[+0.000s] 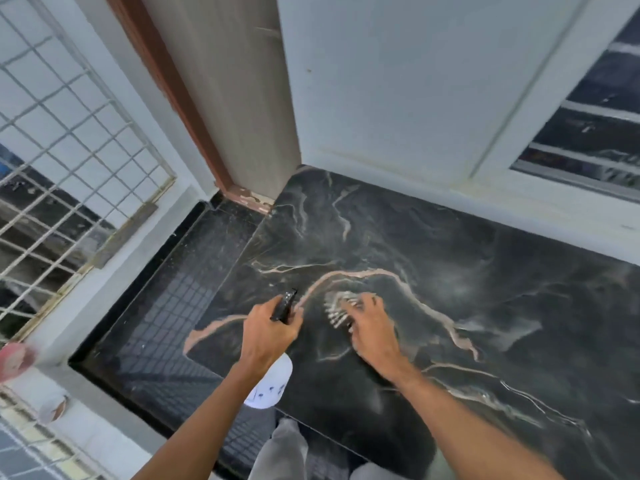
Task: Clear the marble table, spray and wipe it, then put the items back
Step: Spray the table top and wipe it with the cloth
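Note:
The black marble table [450,265] with pale pink veins fills the middle and right of the view. My left hand [268,332] grips a white spray bottle [268,386] by its black trigger head [284,304], held over the table's left edge. My right hand [372,327] presses a striped cloth [337,308] flat on the marble, just right of the bottle's nozzle. Most of the cloth is hidden under my fingers. The bottle's body hangs below my left wrist.
A white wall [415,81] and a window [595,126] back the table. A door frame [194,98] stands at the table's far left corner. Left of the table lies a dark granite floor strip [166,323], then a metal grille [62,140]. My knees [287,452] are below.

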